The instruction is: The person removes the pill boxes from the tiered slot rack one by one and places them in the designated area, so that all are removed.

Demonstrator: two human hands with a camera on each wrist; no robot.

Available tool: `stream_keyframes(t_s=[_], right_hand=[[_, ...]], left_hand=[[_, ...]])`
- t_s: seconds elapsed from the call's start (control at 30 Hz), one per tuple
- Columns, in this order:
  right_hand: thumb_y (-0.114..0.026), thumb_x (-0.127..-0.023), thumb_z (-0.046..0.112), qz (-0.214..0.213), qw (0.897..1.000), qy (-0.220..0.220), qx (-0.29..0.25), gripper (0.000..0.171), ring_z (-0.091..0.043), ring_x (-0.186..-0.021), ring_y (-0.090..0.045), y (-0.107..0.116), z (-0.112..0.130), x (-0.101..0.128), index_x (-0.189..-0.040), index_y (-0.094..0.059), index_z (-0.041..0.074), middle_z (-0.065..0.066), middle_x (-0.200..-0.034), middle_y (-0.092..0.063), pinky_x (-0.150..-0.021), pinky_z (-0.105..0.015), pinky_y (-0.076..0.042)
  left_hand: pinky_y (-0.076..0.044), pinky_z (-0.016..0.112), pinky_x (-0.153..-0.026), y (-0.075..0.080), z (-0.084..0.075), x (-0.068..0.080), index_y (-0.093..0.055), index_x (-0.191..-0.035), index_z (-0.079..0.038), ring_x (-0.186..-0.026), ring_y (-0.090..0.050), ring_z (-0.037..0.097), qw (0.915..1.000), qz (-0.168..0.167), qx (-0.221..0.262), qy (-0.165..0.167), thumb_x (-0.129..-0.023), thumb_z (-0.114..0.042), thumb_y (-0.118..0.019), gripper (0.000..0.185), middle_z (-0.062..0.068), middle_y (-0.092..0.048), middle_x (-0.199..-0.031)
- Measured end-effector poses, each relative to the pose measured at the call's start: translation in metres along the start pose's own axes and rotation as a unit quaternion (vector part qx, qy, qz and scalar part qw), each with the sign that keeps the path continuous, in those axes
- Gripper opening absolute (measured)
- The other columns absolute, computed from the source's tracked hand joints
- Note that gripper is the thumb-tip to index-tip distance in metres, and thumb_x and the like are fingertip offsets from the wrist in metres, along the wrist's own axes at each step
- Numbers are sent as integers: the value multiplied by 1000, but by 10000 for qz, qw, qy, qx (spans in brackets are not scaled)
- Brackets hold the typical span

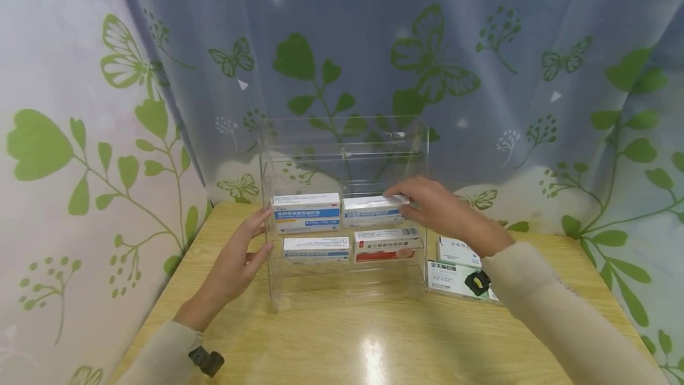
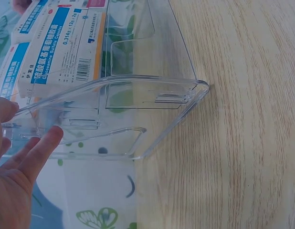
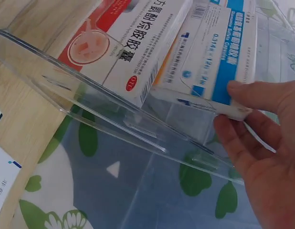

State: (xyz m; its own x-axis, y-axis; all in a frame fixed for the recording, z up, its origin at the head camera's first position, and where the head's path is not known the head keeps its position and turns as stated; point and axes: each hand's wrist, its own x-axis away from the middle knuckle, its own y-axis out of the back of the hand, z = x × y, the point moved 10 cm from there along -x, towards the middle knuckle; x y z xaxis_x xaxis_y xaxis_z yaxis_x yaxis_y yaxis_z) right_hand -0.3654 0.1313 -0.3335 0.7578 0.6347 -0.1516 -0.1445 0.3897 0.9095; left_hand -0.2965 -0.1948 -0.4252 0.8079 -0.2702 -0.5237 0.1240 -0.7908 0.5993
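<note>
A clear acrylic tiered rack (image 1: 347, 293) stands on the wooden table (image 1: 374, 343). Its upper tier holds two blue-and-white medicine boxes, a left one (image 1: 306, 211) and a right one (image 1: 371, 210). On the lower tier lie another blue-and-white box (image 1: 316, 249) and a red-and-white box (image 1: 387, 244). My right hand (image 1: 406, 201) pinches the end of the upper right box (image 3: 209, 57), thumb on top and fingers beneath, next to the red-and-white box (image 3: 123, 43). With straight fingers my left hand (image 1: 259, 233) touches the rack's left side wall (image 2: 152, 90), near the upper left box (image 2: 57, 47).
Two more medicine boxes, one green-and-white (image 1: 454, 275) and one white (image 1: 456, 251), lie on the table right of the rack. A leaf-and-butterfly curtain (image 1: 374, 64) hangs close behind and along the left side.
</note>
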Motion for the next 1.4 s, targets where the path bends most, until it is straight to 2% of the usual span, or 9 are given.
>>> stream_keyframes(t_s=[0.13,0.27,0.5,0.57,0.77,0.8,1.0,1.2,1.4], right_hand=[[-73,-103,1,-465,9988,159,87,40,-33,-118,-71,16,3,2,-141,-71,10,-14,-138,-74,-101,-52,-65],[-73,-102,-2,-879,9959,230,-34,39,-35,-115,-73,40,6,9,-140,-72,9,-15,-137,-73,-99,-51,-68],[-71,-105,4,-993,9928,-332,-583,39,-38,-116,-77,69,-12,40,-143,-69,11,-16,-144,-69,-97,-52,-69],[-71,-107,9,-990,9914,-504,-686,38,-38,-114,-78,75,-20,52,-145,-68,12,-16,-145,-68,-94,-47,-69],[-69,-109,15,-1018,9861,-1017,-825,37,-39,-114,-79,86,-49,95,-147,-67,15,-16,-144,-68,-84,-17,-62],[-69,-109,15,-1021,9857,-1042,-844,37,-31,-112,-80,87,-53,102,-147,-67,15,-17,-143,-68,-81,-17,-62],[-71,-108,11,-924,9855,-1097,-909,38,8,-105,-72,76,-81,139,-145,-69,12,-19,-140,-69,-80,-14,-63],[-68,-108,8,-661,9847,-1161,-1121,37,12,-110,-65,42,-105,170,-145,-69,8,-24,-143,-67,-85,-15,-65],[-68,-109,10,-351,9835,-1194,-1312,34,9,-110,-66,8,-116,193,-143,-71,10,-23,-143,-68,-83,-19,-65]], left_hand=[[-72,37,-82,-1,0,0,-34,-171,-16,-131,-65,52,10000,19,-50,10,-103,8,-67,79,22,-34,-175],[-72,37,-81,0,0,0,-34,-171,-17,-131,-65,52,10000,16,-78,34,-103,8,-68,79,23,-34,-175],[-72,38,-81,0,-1,0,-34,-171,-16,-131,-65,52,9999,17,-92,44,-103,7,-68,79,24,-34,-174],[-72,38,-81,-1,-1,0,-34,-171,-16,-131,-65,52,9999,27,-90,45,-103,7,-68,79,24,-34,-174],[-72,39,-82,-1,0,-1,-34,-170,-15,-131,-65,53,10000,17,-52,-2,-103,8,-68,79,25,-34,-174],[-72,39,-82,-1,0,-1,-34,-170,-14,-131,-65,53,10000,12,-52,-9,-103,9,-68,79,25,-34,-173],[-72,40,-82,0,1,0,-34,-171,-16,-131,-65,53,9999,26,-84,59,-103,8,-68,79,25,-34,-174],[-72,41,-82,0,0,0,-34,-171,-15,-131,-64,54,10000,46,-53,42,-104,7,-67,78,26,-34,-173],[-72,42,-82,0,0,0,-34,-171,-16,-131,-65,53,9999,38,-91,49,-104,6,-67,78,24,-34,-174]])
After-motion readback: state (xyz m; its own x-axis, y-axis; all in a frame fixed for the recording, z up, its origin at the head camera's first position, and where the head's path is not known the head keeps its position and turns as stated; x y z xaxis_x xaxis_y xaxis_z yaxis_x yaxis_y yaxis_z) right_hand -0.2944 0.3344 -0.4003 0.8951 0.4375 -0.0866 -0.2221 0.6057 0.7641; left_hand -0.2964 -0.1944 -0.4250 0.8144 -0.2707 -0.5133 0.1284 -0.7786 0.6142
